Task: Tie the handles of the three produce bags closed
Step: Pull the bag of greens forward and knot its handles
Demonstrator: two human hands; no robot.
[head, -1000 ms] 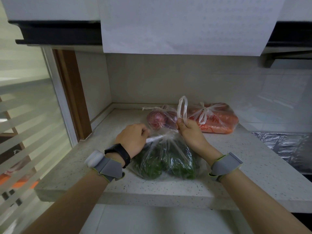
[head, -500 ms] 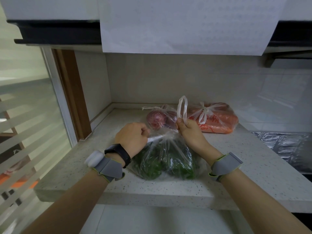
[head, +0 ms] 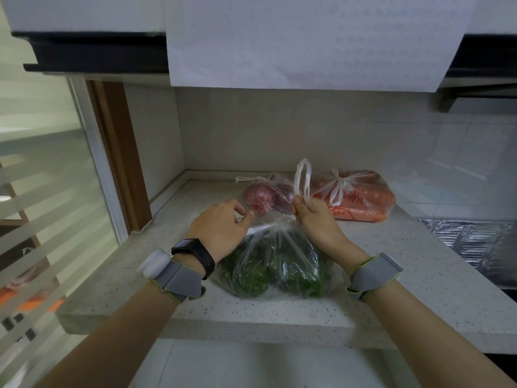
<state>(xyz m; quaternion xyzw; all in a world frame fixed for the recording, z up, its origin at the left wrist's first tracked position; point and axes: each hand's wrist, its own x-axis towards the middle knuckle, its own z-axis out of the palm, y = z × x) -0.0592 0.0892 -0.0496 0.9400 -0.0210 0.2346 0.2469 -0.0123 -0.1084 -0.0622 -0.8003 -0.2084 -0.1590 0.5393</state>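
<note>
On the near tabletop (head: 397,278) the right hand (head: 314,218) grips the greens bag's (head: 275,268) handle (head: 303,177) upright, the left hand (head: 221,229) rests loosely open against the bag; next move, probably: take the other handle and knot.

Kitchen: speckled counter (head: 419,275) w/ tiled wall (head: 447,152), cabinets (head: 84,12) overhead.

Clear plastic bag of greens (head: 274,267) sags below the right hand (head: 316,219) grip, white handle loop (head: 303,177) upright above; clear onion bag (head: 260,196) and knotted carrot bag (head: 363,203) lie beyond.
</note>
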